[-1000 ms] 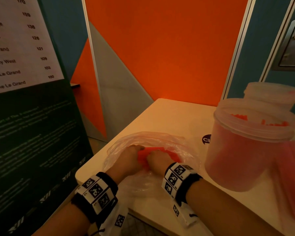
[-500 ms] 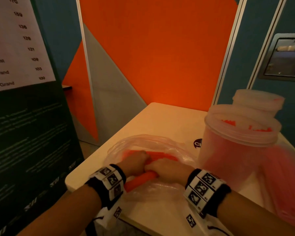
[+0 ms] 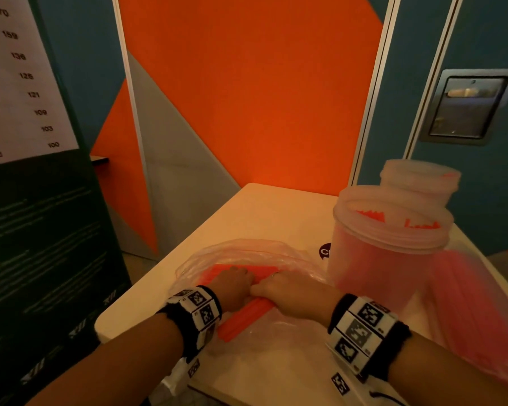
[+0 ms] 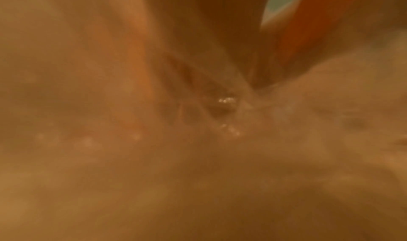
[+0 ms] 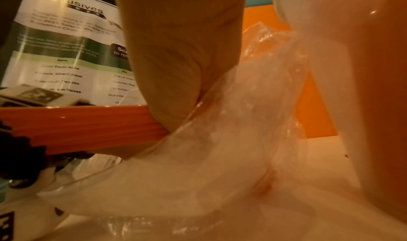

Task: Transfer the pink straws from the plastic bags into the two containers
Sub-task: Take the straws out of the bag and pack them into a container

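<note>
A bundle of pink straws point(image 3: 242, 319) lies in a clear plastic bag point(image 3: 247, 250) at the table's near left corner. Its near end sticks out between my wrists. My left hand point(image 3: 235, 284) and right hand point(image 3: 291, 292) sit side by side and both grip the bundle. In the right wrist view my thumb curls over the straws point(image 5: 88, 126) at the crumpled bag point(image 5: 231, 157). The left wrist view is blurred by plastic, with an orange streak of straws point(image 4: 308, 27). A clear container point(image 3: 387, 259) holding straws stands just right of my right hand, and a second container point(image 3: 420, 178) stands behind it.
Another plastic bag of pink straws point(image 3: 467, 303) lies right of the containers. The white table point(image 3: 261, 212) ends close to my wrists at the front and left. A dark green sign panel point(image 3: 41, 230) stands to the left, and an orange wall point(image 3: 247, 98) rises behind.
Both hands have drawn the straw bundle toward me, and its near end now pokes further out of the bag between my wrists.
</note>
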{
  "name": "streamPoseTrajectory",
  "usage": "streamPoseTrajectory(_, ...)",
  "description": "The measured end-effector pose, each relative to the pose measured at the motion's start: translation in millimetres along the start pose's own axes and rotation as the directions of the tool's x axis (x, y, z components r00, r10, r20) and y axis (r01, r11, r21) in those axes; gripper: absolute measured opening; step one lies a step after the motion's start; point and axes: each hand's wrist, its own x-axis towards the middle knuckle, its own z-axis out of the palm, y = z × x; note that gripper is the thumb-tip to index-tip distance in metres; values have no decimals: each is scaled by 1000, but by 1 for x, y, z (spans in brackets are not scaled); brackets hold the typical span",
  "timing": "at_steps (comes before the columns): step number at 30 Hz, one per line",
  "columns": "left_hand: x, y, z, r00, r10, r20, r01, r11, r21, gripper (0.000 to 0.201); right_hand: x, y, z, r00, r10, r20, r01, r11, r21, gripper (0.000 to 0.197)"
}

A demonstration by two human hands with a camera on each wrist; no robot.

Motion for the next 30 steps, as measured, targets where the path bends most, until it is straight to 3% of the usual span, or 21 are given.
streamPoseTrajectory(5,4,0,-3,1000,-4,1,4,999,51,38,-8,7,1,988,-60,-146,55,998,-38,22)
streamPoseTrajectory(8,5,3,-6,1000,-9,-5,9,1000,-11,40,-12,8,0,972,-109,-209,109,994,-13,17)
streamPoseTrajectory(12,7,7,-11,997,-61,-47,54,988,-143,33,-14,8,-2,949,-83,-304,87,996,-1,18)
streamPoseTrajectory(16,8,7,-19,991,-108,74,109,994,-7,38,-14,5,-4,929,-16,-369,29,999,29,25)
streamPoseTrajectory(20,11,4,-21,989,-92,117,88,995,36,39,-12,5,-3,919,21,-393,1,998,56,38)
streamPoseTrajectory(23,12,-1,-20,994,-71,79,69,997,35,36,-12,7,-5,913,52,-404,-7,994,112,31)
streamPoseTrajectory(30,14,-20,0,999,-1,-34,2,999,43,27,-13,-3,2,937,-80,-339,114,990,82,25)
